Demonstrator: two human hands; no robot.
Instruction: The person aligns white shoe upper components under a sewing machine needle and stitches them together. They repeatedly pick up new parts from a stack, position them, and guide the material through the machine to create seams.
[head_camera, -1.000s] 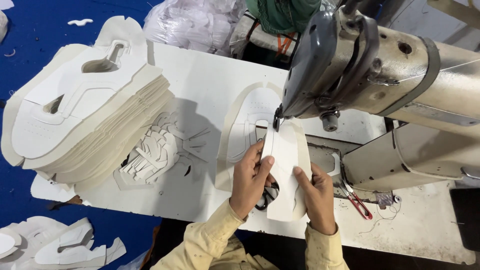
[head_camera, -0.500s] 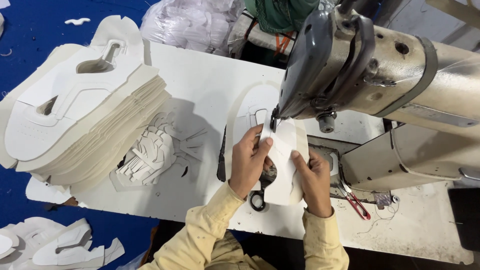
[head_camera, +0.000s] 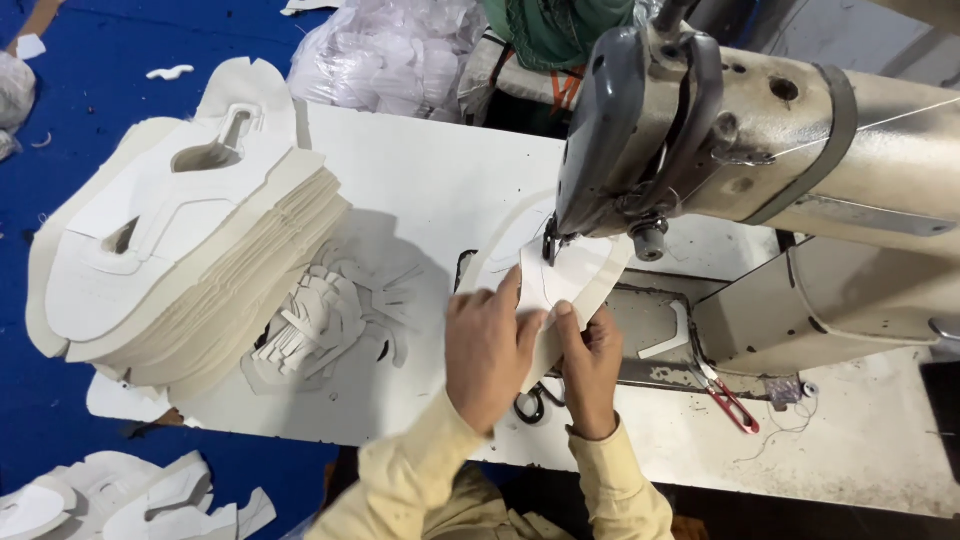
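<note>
In the head view, a white cut piece (head_camera: 560, 290) is held flat on the desk (head_camera: 420, 180) under the head of a sewing machine (head_camera: 760, 150), its far edge tucked below the needle area and its near end pinned by both hands. The left hand (head_camera: 488, 350) is laid palm down on the left part of the piece, fingers spread and pressed flat rather than closed around it. The right hand (head_camera: 592, 365) is set just beside it, its grip pinched together on the near right edge of the piece. Black scissor handles (head_camera: 530, 405) are seen just under the hands, near the front edge of the desk. Little open room is left to the right, where the machine body rises close beside the right hand; small red-handled snips (head_camera: 735, 405) lie by its base. More bare desk is left to the left of the hands, up to a loose heap of small white offcuts (head_camera: 320, 320). Beyond these, a tall stack of white cut shapes (head_camera: 170, 260) is piled at the left end, overhanging the desk edge above the blue floor (head_camera: 90, 110). More white pieces (head_camera: 120, 500) lie on the floor below. At the far edge, a clear bag (head_camera: 385, 50) is filled with white pieces.
</note>
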